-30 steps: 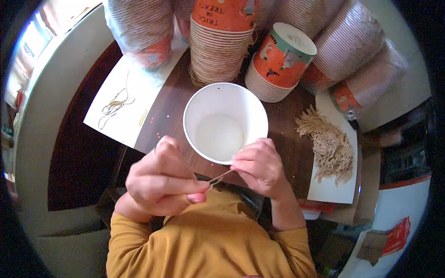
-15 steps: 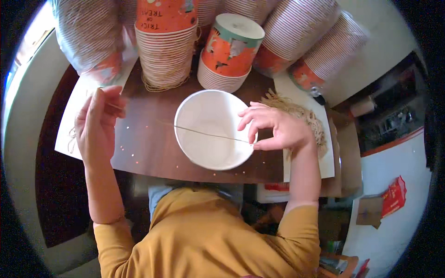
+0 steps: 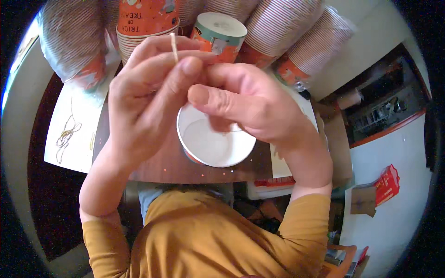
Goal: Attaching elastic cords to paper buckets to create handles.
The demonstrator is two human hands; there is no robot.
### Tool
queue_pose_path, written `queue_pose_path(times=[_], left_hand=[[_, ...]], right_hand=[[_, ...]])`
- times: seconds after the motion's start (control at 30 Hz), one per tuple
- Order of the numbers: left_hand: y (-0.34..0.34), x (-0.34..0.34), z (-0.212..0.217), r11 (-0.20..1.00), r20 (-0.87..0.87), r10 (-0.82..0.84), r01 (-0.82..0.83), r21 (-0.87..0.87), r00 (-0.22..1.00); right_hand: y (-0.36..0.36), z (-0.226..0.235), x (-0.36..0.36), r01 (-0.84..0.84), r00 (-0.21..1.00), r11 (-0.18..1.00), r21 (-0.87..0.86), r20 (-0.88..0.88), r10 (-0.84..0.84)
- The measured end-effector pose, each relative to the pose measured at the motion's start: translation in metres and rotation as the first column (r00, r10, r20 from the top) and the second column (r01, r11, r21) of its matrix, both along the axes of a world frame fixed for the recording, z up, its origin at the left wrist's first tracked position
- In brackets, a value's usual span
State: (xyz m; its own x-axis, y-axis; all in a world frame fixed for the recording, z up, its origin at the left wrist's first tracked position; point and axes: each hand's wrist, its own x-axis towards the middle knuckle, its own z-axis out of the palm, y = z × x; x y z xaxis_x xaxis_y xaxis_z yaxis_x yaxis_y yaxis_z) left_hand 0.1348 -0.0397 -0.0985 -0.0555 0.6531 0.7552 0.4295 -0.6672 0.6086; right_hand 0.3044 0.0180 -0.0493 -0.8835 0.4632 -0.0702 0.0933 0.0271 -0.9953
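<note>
Head view | left hand (image 3: 143,99) and right hand (image 3: 252,104) together above open white cup (image 3: 218,146) on counter (image 3: 150,170) | pale string (image 3: 174,44) pinched in left fingertips; right grip hidden, cannot tell | judgement: steady pinch, light even tension, strand kept untwisted.

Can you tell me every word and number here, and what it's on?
Orange cup at the picture's top edge: dark upside-down lettering, which I won't copy out.
Green-banded upturned cup: faint marks on top, unreadable.
Red packet at the right: pale marks, too small to read.
</note>
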Motion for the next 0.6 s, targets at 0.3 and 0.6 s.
queue_pose_path(times=[0.3,0.6], left_hand=[[0.001,0.001,-0.038,0.987,0.408,-0.08,0.13,-0.096,0.909],[-0.003,0.015,-0.072,0.998,0.164,0.055,-0.047,-0.05,0.985]], right_hand=[[0.015,-0.012,0.037,-0.047,0.98,0.947,0.317,0.196,-0.017],[0.009,-0.063,0.008,0.013,0.973,0.987,-0.157,-0.225,-0.049]])
